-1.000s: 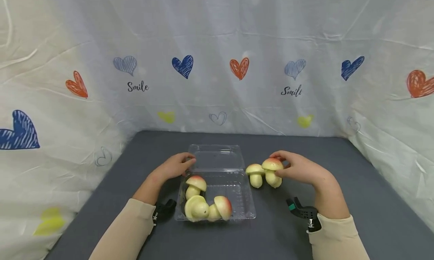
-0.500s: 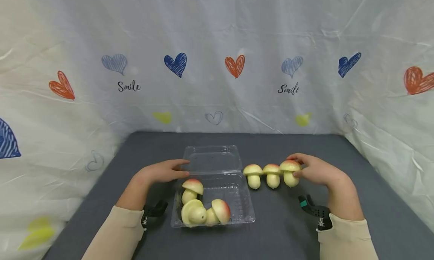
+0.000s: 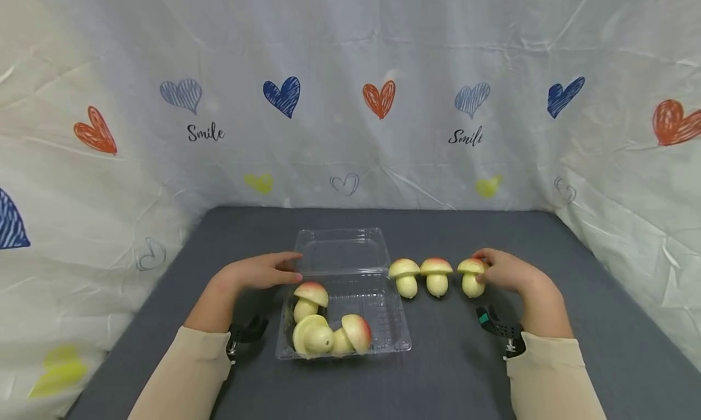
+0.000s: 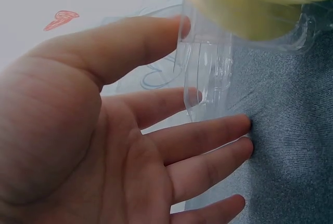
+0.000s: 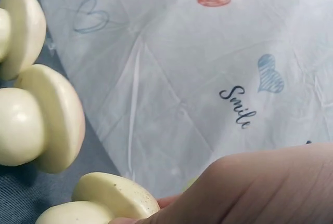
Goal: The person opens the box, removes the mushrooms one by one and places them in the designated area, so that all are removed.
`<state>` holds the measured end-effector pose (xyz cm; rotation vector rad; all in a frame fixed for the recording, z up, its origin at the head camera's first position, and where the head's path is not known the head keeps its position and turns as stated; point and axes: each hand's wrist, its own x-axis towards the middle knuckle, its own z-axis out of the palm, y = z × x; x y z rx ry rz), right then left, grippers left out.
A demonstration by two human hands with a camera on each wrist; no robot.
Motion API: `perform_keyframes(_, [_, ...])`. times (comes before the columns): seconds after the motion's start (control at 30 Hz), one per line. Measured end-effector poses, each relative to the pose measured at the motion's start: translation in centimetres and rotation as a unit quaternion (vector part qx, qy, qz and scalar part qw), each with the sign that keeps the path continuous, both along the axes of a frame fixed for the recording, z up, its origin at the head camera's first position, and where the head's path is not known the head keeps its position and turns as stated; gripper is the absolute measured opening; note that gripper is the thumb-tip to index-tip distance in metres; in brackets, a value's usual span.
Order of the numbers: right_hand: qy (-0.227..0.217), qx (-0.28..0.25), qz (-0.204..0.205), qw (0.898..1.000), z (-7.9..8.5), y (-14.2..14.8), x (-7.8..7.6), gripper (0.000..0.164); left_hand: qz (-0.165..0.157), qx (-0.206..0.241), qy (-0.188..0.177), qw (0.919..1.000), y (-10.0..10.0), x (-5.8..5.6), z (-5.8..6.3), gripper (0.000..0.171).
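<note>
My right hand (image 3: 509, 273) pinches a pale yellow model mushroom (image 3: 470, 282) by its right side, thumb near the stem. In the right wrist view, the thumb side of that hand partly covers this mushroom (image 5: 117, 195). Whether it rests on the table cannot be told. To its left, two similar mushrooms, one in the middle (image 3: 436, 277) and one farther left (image 3: 405, 279), form a row with it. My left hand (image 3: 261, 273) lies beside a clear plastic clamshell box (image 3: 402, 322), fingers extended. Its thumb touches the box's edge in the left wrist view.
The box's lid (image 3: 342, 249) is folded back, away from me. Inside, toward the left and front, lie three mushrooms (image 3: 357, 333) with reddish caps. Beneath everything is a dark grey table (image 3: 438, 371). A white curtain (image 3: 339, 55) with printed hearts encloses the back and sides.
My right hand has moved right with its mushroom, opening a gap. The middle mushroom now shows separately, unlike one second ago. My left hand has shifted slightly left along the box's side.
</note>
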<state>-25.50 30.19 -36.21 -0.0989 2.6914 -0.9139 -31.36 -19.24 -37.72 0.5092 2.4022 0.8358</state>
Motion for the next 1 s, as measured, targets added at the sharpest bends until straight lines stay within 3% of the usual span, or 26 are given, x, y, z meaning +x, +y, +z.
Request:
perform_keyframes(0.37, [0.002,0.002,0.012,1.0,-0.5,-0.7,-1.2,0.058,-0.001,0.005,0.0,1.0,-0.3,0.4,1.0,0.072])
perform_keyframes(0.7, [-0.01,0.02,0.009,1.0,1.1,-0.9,-0.4,0.076,0.005,0.021,-0.007,0.9997,-0.8,-0.1,0.5,0.077])
perform_keyframes(1.0, [0.111,-0.009,0.046,0.993,3.3,-4.1,1.3,0.066,0.007,0.017,-0.003,0.9998,-0.4,0.3,-0.2,0.078])
